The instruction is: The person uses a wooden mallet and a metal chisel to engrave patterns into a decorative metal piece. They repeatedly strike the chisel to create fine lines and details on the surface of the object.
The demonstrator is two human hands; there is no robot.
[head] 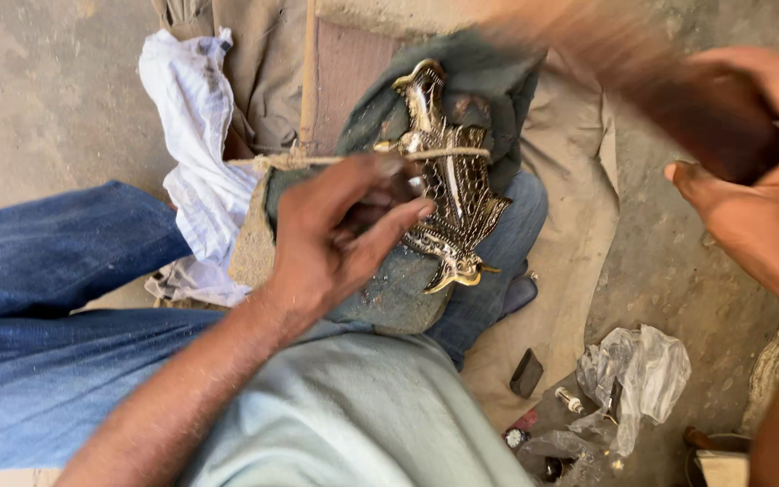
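We see a white cloth (pixel 193 135) crumpled on the concrete floor (pixel 47 99) beside a tan sheet (pixel 579 180). Lower right we find a crinkled clear plastic bag (pixel 642 374), a small black block (pixel 526 372), a little bottle (pixel 570 399) and a red-edged bit (pixel 523 422) lying near one another.
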